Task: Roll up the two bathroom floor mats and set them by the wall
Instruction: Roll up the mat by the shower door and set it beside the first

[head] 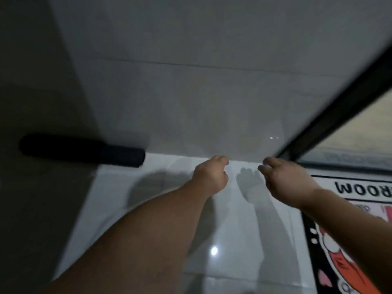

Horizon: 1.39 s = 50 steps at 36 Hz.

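A dark rolled-up mat (82,150) lies on the floor along the foot of the white tiled wall (212,92), at the left. A second mat (352,211) lies flat at the right, white with a black border, pink and orange cartoon art and upside-down letters "ROOM". My left hand (211,176) hovers over the bare floor near the wall, fingers loosely curled, holding nothing. My right hand (284,177) is beside it, just left of the flat mat's corner, fingers bent and apart, also empty. The picture is blurred.
Glossy white floor tiles (222,230) lie under my arms. A black-framed glass door or panel (339,115) slants along the right, above the flat mat. A dark shadowed area fills the left side.
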Tool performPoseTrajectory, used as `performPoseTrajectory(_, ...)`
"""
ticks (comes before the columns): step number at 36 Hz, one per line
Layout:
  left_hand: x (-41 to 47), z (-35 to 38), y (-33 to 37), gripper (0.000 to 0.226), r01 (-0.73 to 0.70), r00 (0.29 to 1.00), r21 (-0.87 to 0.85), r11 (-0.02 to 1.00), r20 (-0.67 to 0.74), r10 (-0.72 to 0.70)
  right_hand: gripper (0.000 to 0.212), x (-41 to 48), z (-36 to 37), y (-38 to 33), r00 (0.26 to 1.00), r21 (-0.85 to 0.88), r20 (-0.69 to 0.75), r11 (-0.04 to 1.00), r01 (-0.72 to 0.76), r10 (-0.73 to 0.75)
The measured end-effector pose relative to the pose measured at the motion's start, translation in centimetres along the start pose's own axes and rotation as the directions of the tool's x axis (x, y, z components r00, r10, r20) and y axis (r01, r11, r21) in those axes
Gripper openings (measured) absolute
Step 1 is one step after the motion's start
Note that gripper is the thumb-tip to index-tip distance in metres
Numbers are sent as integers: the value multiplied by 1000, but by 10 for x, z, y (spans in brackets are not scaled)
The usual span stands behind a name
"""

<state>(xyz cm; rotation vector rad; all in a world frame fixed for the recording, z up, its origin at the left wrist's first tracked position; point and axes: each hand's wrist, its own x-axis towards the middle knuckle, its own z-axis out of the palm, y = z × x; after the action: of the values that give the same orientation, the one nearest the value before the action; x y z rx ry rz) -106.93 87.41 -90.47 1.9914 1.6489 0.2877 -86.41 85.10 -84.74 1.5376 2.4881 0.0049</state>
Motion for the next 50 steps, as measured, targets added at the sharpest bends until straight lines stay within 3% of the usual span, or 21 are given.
performPoseTrajectory(5, 7, 3, 70, 37, -152, 988, 167, 974, 11, 153, 15, -48, -2, 50, 988, -7, -91, 992, -129, 128)
performPoseTrajectory(13, 6, 4, 210, 34, -379, 925, 329, 865, 169, 341, 23, -119, -23, 153, 984, -24, -122, 990, -136, 132)
performPoseTrajectory(19, 9, 0, 327, 39, -354, 935, 422, 835, 189, 301, 24, -162, -40, 242, 953, 180, -170, 959, -220, 251)
performPoseTrajectory(24, 13, 13, 413, 39, -395, 916, 498, 772, 285, 284, 25, -212, -27, 297, 913, 363, -84, 866, -344, 398)
performPoseTrajectory(30, 55, 85, 449, 37, -529, 845, 470, 706, 369, 387, 25, -235, 29, 352, 860, 309, 36, 812, -495, 510)
performPoseTrajectory(39, 100, 204, 472, 43, -727, 670, 287, 624, 498, 551, 38, -324, 105, 381, 676, 156, 310, 666, -730, 668)
performPoseTrajectory(43, 98, 238, 488, 46, -844, 513, 200, 498, 572, 640, 46, -387, 103, 388, 440, 85, 424, 448, -890, 792)
performPoseTrajectory(45, 99, 242, 505, 50, -855, 489, 163, 492, 564, 665, 47, -409, 102, 392, 349, 27, 479, 384, -923, 806)
performPoseTrajectory(50, 90, 248, 535, 57, -880, 451, 110, 462, 498, 740, 61, -430, 114, 410, 234, 21, 540, 264, -964, 809)
